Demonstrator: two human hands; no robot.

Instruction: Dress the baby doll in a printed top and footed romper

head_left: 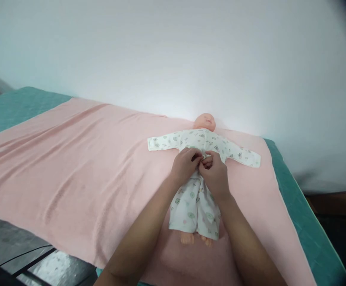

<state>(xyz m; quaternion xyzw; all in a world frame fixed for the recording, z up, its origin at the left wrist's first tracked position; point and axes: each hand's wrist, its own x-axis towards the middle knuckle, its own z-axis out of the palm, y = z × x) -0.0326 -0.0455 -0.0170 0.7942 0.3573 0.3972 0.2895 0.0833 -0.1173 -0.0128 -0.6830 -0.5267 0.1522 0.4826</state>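
Observation:
A baby doll (204, 122) lies on its back, head toward the wall and bare feet toward me. It wears a white printed long-sleeved top (191, 138) with the sleeves stretched out to both sides, and matching printed trousers (187, 206). My left hand (187, 163) and my right hand (214, 171) meet over the doll's belly, fingertips pinched together at the front edge of the top. Both hands seem to grip the cloth there. Any fastener between the fingers is too small to make out.
A pink blanket (72, 174) with several creases covers most of a green mattress (304, 214). A white wall (161, 55) stands behind it. Black bars and a cable (27, 252) are at the lower left, above a grey floor.

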